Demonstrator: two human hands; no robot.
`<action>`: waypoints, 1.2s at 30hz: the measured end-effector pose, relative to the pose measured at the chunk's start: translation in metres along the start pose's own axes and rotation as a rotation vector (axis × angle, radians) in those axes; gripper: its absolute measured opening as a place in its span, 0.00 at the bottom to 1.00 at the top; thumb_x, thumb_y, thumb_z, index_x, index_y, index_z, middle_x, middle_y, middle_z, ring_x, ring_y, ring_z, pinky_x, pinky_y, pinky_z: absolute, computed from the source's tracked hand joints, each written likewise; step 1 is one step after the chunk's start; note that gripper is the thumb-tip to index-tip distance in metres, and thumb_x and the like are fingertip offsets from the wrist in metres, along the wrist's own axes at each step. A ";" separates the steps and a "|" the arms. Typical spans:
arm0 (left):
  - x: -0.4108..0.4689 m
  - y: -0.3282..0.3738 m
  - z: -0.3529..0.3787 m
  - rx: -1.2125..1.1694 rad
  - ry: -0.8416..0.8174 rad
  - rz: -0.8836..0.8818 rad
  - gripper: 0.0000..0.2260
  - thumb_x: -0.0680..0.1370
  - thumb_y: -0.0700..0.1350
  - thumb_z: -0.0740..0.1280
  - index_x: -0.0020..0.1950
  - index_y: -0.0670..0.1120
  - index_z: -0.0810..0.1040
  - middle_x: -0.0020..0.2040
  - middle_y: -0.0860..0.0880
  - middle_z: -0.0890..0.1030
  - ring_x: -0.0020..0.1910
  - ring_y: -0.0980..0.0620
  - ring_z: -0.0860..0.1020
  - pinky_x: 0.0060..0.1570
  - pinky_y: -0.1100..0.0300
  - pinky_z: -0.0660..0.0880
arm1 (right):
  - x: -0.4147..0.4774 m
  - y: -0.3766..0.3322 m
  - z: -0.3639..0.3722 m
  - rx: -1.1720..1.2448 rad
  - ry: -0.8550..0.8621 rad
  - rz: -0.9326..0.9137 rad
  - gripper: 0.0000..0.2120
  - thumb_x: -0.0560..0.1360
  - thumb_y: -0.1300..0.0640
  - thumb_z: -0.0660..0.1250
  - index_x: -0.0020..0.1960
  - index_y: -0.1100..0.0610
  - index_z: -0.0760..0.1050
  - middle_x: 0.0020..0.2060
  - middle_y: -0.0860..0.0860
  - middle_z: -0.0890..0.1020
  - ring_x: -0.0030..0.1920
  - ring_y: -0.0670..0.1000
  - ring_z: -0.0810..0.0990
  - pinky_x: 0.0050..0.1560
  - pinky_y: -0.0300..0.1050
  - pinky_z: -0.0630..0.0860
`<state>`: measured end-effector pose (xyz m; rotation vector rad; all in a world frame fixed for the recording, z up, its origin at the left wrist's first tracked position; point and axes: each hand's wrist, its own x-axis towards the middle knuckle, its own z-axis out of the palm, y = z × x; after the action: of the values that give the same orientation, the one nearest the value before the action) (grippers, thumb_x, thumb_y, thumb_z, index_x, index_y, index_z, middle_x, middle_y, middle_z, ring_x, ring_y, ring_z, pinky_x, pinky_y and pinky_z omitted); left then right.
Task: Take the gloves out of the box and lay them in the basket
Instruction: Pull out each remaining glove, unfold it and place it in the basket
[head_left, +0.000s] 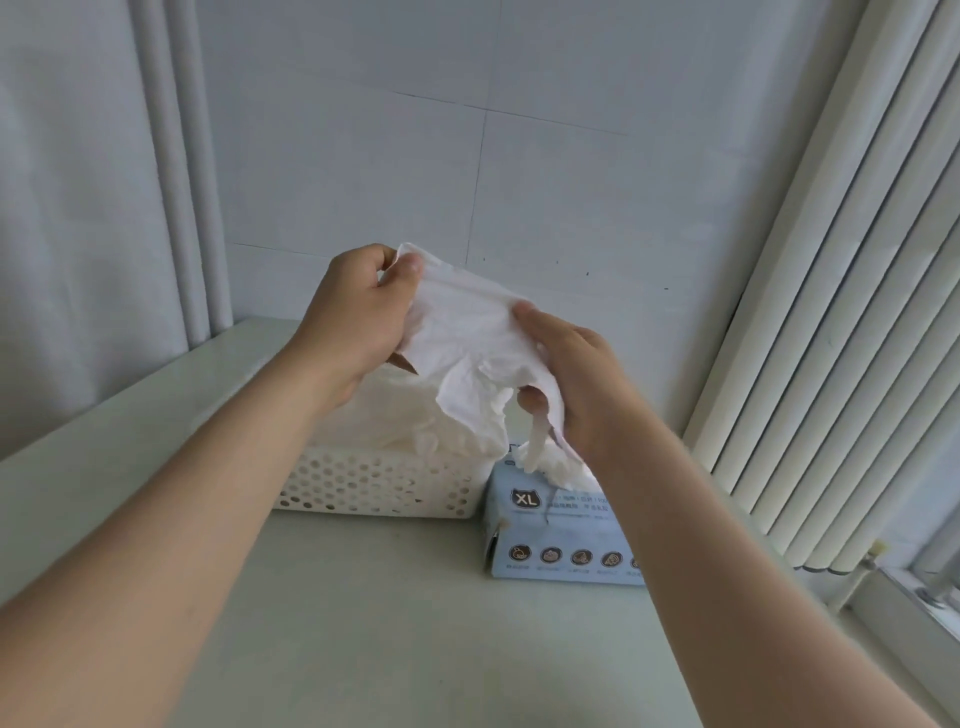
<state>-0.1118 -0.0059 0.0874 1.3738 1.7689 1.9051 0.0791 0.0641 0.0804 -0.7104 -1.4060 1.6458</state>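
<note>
Aloft, glove (467, 332) held by left hand (358, 317) and right hand (576, 374), above basket (374, 483).

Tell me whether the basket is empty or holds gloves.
Holds gloves: a pile of white gloves rises above the rim of the perforated basket.

Daylight, bright but soft, cool grey cast. Light comes from the right, by the vertical blinds (841, 312) and the window (935, 587). Shadows weak: only a faint soft band on the table (363, 597) under the front of the basket (374, 486) and beside the box (561, 540). Slight sheen along the table's left edge. White glove (467, 332) nearly blown out, folds low contrast. Wide-angle bend: blinds and curtain (78, 208) lean inward at the sides. Overall soft; box small print unreadable, "XL" legible.
</note>
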 end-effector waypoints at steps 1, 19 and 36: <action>0.005 -0.004 -0.008 -0.002 -0.003 -0.052 0.21 0.86 0.53 0.61 0.53 0.32 0.73 0.42 0.44 0.74 0.36 0.48 0.78 0.35 0.51 0.79 | 0.008 -0.001 0.007 -0.014 -0.005 0.020 0.14 0.84 0.56 0.69 0.55 0.69 0.81 0.36 0.58 0.84 0.30 0.52 0.83 0.28 0.43 0.78; 0.012 -0.071 -0.060 1.182 -0.072 -0.270 0.19 0.85 0.45 0.64 0.71 0.40 0.62 0.64 0.37 0.74 0.57 0.36 0.74 0.50 0.45 0.72 | 0.071 0.037 0.059 -1.568 0.109 -0.396 0.16 0.76 0.65 0.67 0.60 0.52 0.82 0.56 0.52 0.80 0.60 0.60 0.76 0.52 0.49 0.67; -0.001 -0.060 -0.038 1.073 -0.880 -0.456 0.30 0.84 0.70 0.47 0.85 0.65 0.44 0.86 0.56 0.42 0.85 0.48 0.43 0.80 0.42 0.40 | 0.047 0.055 0.068 -1.554 -0.522 0.106 0.11 0.85 0.58 0.54 0.63 0.58 0.72 0.48 0.49 0.76 0.43 0.48 0.74 0.41 0.41 0.68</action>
<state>-0.1642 -0.0167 0.0400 1.4643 2.2605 -0.0577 -0.0139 0.0694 0.0458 -1.1746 -3.0327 0.4757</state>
